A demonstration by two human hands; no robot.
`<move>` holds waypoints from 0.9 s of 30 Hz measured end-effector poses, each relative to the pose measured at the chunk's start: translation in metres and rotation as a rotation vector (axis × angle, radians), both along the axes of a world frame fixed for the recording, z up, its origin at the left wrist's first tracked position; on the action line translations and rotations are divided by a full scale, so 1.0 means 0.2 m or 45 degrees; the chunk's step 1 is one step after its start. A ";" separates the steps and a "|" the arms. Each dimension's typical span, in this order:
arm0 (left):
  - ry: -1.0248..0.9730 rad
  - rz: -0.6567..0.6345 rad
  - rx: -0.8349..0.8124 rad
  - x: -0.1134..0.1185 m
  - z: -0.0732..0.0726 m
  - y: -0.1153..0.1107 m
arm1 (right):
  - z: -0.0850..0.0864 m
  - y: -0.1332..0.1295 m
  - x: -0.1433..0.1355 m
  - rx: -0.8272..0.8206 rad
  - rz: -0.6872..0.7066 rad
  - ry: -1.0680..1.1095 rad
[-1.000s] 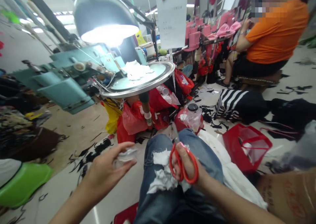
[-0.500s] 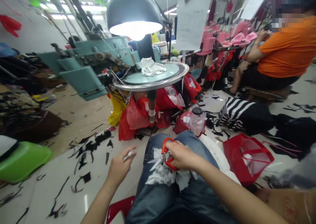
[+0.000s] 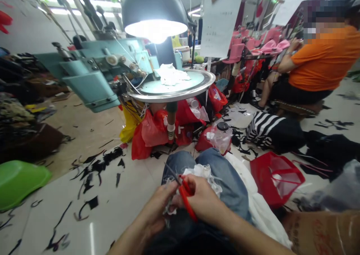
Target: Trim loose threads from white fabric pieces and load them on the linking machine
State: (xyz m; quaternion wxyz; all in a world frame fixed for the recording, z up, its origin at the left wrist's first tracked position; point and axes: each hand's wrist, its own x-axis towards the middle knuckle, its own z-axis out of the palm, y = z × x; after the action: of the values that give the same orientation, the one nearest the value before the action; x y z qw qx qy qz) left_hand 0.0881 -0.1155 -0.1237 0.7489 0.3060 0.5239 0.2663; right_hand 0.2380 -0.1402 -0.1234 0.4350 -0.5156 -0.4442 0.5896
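- Head view, the only one going: white lace scrap (image 3: 206,174) sits bunched on the lap, over the jeans knee (image 3: 225,180), low centre of frame.
- Left hand (image 3: 157,206) has its fingers closed on the near edge of that scrap, at about 8 o'clock from the pile.
- Right hand (image 3: 204,202) is wrapped shut around the red-handled scissors (image 3: 182,191); blades point up toward 10 o'clock. Can't tell if the blades are parted, too small and blurry.
- Handling guess: scrap looks featherweight, floppy and frayed, so it'd probably snag or tear easily. I'd pinch it at an edge right beside the cut line and keep it taut.
- Containers: red mesh basket (image 3: 277,178) at 3 o'clock of the knee, something pale inside, can't make out what.
- Clear lidded jar (image 3: 222,135) at 12 o'clock, wrapped in plastic, contents unclear.
- Green basin (image 3: 19,182) far out at 9 o'clock, inside not visible.
- Round machine tray (image 3: 197,86) up top holds more white fabric.
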 end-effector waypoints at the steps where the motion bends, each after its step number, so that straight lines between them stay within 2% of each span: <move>1: 0.012 0.010 -0.002 -0.02 -0.03 0.01 | -0.01 -0.04 0.01 0.003 0.058 0.042; 3: 0.064 0.007 0.005 -0.08 -0.07 0.02 | -0.03 -0.09 0.07 0.057 0.066 0.002; 5: 0.148 -0.005 0.042 -0.16 -0.07 0.02 | -0.06 -0.13 0.19 0.103 0.070 -0.093; 7: 0.219 -0.030 0.112 -0.23 -0.06 0.02 | -0.09 -0.17 0.29 0.045 0.242 -0.072; 9: 0.264 -0.067 0.172 -0.29 -0.04 0.01 | -0.12 -0.21 0.35 -0.144 0.506 0.081; 12: 0.298 -0.132 0.196 -0.33 -0.04 0.00 | -0.15 -0.26 0.35 -0.418 0.785 0.306; 14: 0.335 -0.149 0.194 -0.35 -0.05 -0.01 | -0.14 -0.27 0.33 -0.479 0.871 0.301; 19: 0.360 -0.166 0.192 -0.38 -0.09 -0.04 | -0.09 -0.19 0.29 -0.468 0.942 0.106; 23: 0.350 -0.226 0.210 -0.37 -0.07 -0.07 | -0.09 -0.12 0.24 -0.483 1.013 0.005; 25: 0.353 -0.264 0.208 -0.36 -0.05 -0.08 | -0.10 -0.11 0.21 -0.467 0.948 -0.057; 27: 0.388 -0.289 0.213 -0.37 -0.02 -0.08 | -0.11 -0.11 0.21 -0.424 0.796 -0.118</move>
State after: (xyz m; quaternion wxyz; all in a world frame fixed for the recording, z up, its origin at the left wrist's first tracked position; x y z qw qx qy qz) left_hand 0.0136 -0.1307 -0.1275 0.6583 0.4610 0.5693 0.1733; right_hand 0.2796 -0.1617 -0.1445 0.1229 -0.4446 -0.4977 0.7345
